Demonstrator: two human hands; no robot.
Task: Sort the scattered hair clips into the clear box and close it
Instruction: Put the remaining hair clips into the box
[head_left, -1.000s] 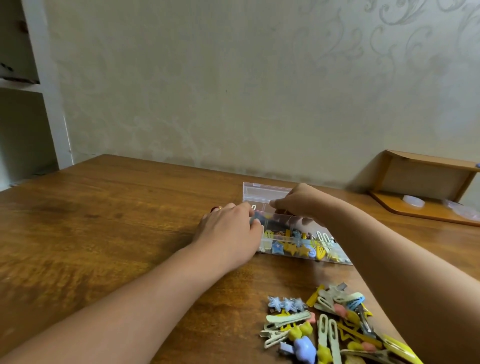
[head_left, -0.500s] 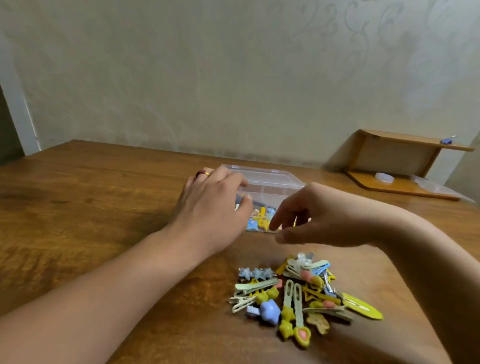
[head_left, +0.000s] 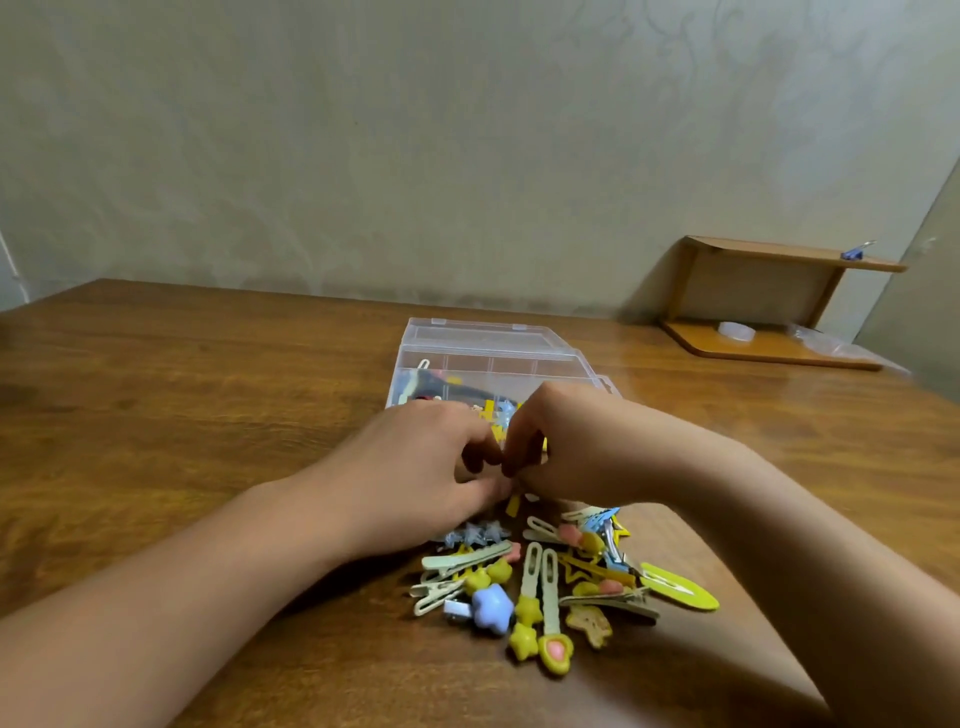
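Observation:
The clear box (head_left: 540, 358) stands open on the wooden table (head_left: 182, 415), lid tilted back, with several coloured clips in its near compartments. In front of it lies a pile of hair clips (head_left: 550, 577) in yellow, pale green, blue and pink. My left hand (head_left: 415, 467) and my right hand (head_left: 571, 447) meet between the box and the pile, fingers curled and fingertips together. A yellow clip (head_left: 513, 504) pokes out just below where they pinch. The hands hide the box's front edge.
A small wooden shelf (head_left: 769, 306) stands at the back right against the wall, with a white round lid on its base and a blue binder clip on top. Bare tabletop stretches to the left of the box.
My left hand left the box's side and came toward me. My right hand dropped to the far edge of the pile, and both now pinch at the same spot. The view tilted down.

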